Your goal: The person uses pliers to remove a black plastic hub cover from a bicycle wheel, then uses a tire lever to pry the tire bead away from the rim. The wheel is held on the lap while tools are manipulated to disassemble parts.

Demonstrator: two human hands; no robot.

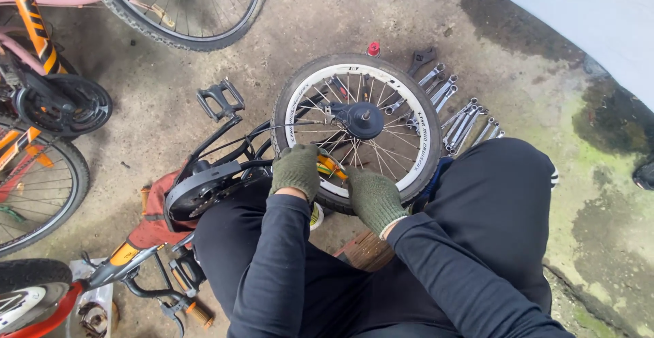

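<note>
A small bicycle wheel (422, 117) with a white rim, black tyre and black hub lies flat in front of my knees, attached to a dark frame with a chain guard (197, 191). My left hand (297, 170), in a green knit glove, grips the near edge of the wheel beside an orange-yellow tool (332, 166). My right hand (375, 200), also gloved, presses on the tyre at the near right. Whether the right hand also holds the tool is unclear.
Several silver wrenches (458, 117) lie fanned on the concrete right of the wheel, with a red-capped bottle (373, 49) behind it. A black pedal (219, 99) sticks up at left. Other bicycles and wheels (184, 11) stand at the left and top.
</note>
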